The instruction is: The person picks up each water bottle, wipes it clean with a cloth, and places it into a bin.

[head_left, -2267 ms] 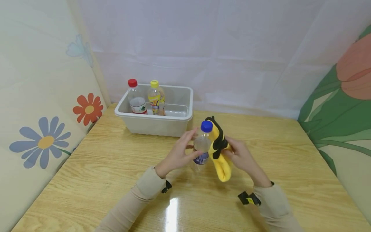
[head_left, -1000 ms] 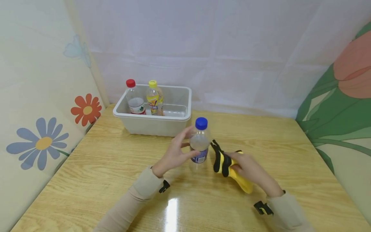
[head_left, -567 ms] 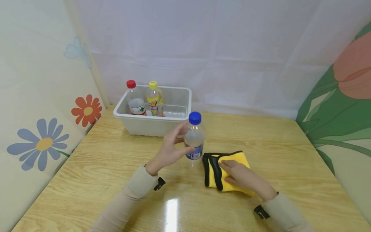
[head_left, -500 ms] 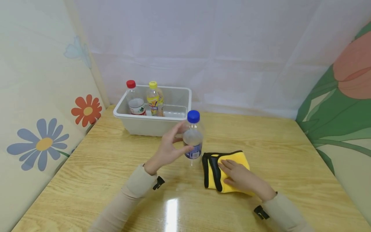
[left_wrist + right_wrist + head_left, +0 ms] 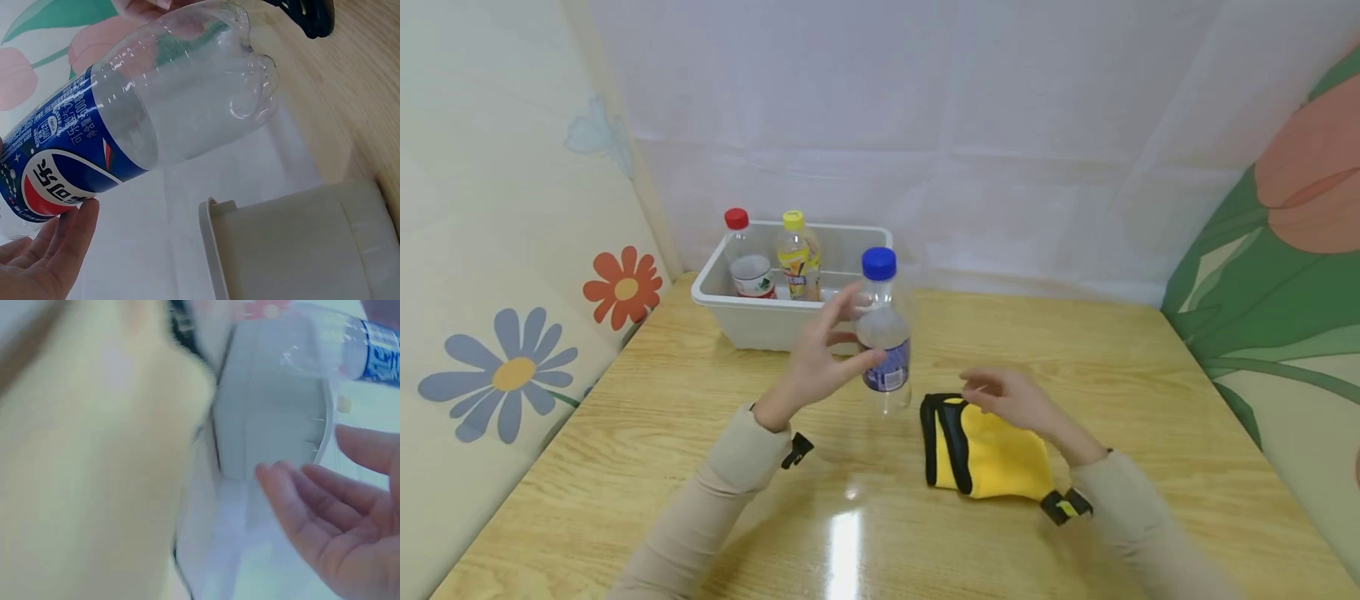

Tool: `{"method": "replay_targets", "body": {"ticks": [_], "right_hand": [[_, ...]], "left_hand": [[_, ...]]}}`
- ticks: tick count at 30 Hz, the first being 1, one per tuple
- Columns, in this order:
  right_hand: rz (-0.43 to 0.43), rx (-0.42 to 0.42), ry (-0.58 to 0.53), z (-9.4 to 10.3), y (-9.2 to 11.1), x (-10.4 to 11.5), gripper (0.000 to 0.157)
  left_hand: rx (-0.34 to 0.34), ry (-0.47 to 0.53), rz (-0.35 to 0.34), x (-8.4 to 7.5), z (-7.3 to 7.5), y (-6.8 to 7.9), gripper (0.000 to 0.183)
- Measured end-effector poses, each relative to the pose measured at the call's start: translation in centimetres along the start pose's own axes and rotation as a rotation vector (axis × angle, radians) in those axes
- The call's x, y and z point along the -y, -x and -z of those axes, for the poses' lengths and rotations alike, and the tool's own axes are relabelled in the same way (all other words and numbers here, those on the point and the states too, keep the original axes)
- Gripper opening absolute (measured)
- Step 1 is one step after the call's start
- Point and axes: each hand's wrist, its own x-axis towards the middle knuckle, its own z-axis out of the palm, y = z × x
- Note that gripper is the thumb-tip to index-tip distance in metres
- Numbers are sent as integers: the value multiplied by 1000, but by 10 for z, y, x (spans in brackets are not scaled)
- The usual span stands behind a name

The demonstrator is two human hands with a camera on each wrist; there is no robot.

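Note:
A clear plastic cola bottle with a blue cap and blue label (image 5: 887,362) is gripped upright by my left hand (image 5: 812,358), thumb on the near side. It appears raised above the table, in front of the bin's right end. Its label (image 5: 69,153) and empty-looking lower part show in the left wrist view. A folded yellow cloth with black edging (image 5: 1000,458) lies flat on the table to the right. Over its far edge hovers my right hand (image 5: 1018,404), holding nothing; its fingers (image 5: 300,515) are loosely bent in the right wrist view.
A pale grey plastic bin (image 5: 767,321) stands at the back left of the wooden table (image 5: 1120,375). Inside stand a red-capped bottle (image 5: 752,271) and a yellow-capped bottle (image 5: 795,262), with another bottle partly hidden behind the latter. A white sheet (image 5: 1037,150) hangs behind.
My right hand laid the yellow cloth down on the table, flattened it, and has lifted off it. My left hand has moved the bottle left and up toward the bin.

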Motion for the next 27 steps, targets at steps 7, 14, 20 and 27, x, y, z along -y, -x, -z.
{"method": "replay_targets", "body": {"ticks": [7,14,20,27], "right_hand": [[-169,-20,-399,7,-43,9,46],[-243,-69,-639,2,-80,22,47],[-255,-108,-748,-4,-103,26,43],[-308,-125,-880,-10,-124,31,42]], "left_hand": [[-15,-42,-23,-4,12,-5,78],[-46,-38,-19,-8,26,-11,77],[-66,-79,-17,-10,37,-17,78],[-84,-119,-4,-17,52,-26,72]]}}
